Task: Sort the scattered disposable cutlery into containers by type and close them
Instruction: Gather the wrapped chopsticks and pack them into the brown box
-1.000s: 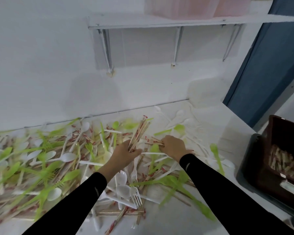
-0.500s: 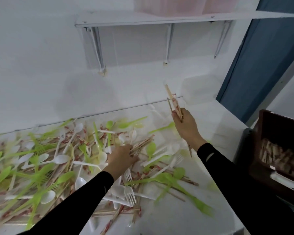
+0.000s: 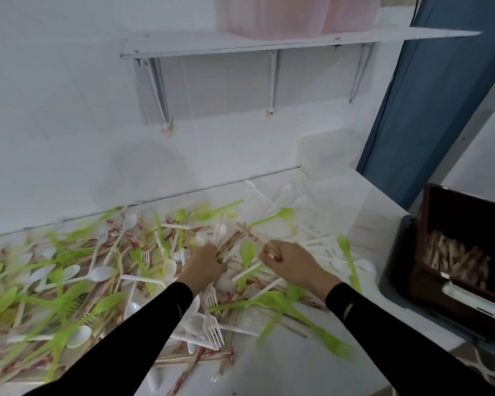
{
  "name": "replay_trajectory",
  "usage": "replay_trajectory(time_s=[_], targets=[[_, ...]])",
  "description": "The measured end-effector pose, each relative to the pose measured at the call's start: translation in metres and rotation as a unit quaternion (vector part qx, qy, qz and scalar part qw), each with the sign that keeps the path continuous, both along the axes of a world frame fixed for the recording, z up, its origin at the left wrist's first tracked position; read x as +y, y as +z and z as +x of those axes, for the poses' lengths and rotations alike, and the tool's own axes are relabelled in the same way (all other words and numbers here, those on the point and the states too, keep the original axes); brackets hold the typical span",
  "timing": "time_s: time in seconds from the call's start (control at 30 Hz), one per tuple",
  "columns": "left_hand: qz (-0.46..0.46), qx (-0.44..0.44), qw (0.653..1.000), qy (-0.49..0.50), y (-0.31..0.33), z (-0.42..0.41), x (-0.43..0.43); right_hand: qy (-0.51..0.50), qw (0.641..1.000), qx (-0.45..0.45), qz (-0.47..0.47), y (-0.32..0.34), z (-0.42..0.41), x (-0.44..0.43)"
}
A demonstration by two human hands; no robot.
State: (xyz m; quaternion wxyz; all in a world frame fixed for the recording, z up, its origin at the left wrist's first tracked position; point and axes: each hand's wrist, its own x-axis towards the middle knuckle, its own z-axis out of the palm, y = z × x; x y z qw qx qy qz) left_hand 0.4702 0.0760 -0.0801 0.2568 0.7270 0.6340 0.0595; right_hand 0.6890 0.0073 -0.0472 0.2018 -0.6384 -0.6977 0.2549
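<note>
While cutlery (image 3: 97, 275) litters the table (image 3: 269, 372), I watch the left hand (image 3: 205, 265) grip a chopstick bundle (image 3: 230, 241) and the right hand (image 3: 293, 262) pinch more chopsticks (image 3: 270, 250); the bin (image 3: 466, 212) stands off the table's right edge.

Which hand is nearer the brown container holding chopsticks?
Right. The right hand lies left of the brown container, clear of it; the left hand, gripping chopsticks, lies even farther left.

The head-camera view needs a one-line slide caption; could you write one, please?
Left hand and right hand each grip chopsticks amid scattered green and white cutlery; a brown bin at right holds more.
</note>
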Motion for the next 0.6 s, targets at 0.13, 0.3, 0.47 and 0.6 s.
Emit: replay_trajectory(time_s=[0.13, 0.3, 0.47, 0.6], targets=[[0.042, -0.042, 0.997, 0.058, 0.006, -0.016, 0.005, 0.066, 0.994, -0.031, -0.081, -0.014, -0.008, -0.003], [0.085, 0.026, 0.994, 0.068, 0.016, -0.042, 0.014, 0.037, 0.983, -0.143, -0.104, -0.008, -0.007, 0.014], [0.084, -0.061, 0.994, -0.033, 0.01, -0.024, 0.011, -0.039, 0.986, -0.143, -0.075, -0.003, 0.004, 0.024], [0.054, -0.121, 0.987, -0.092, 0.001, -0.003, 0.007, -0.028, 0.989, -0.121, -0.08, -0.004, 0.01, 0.009]])
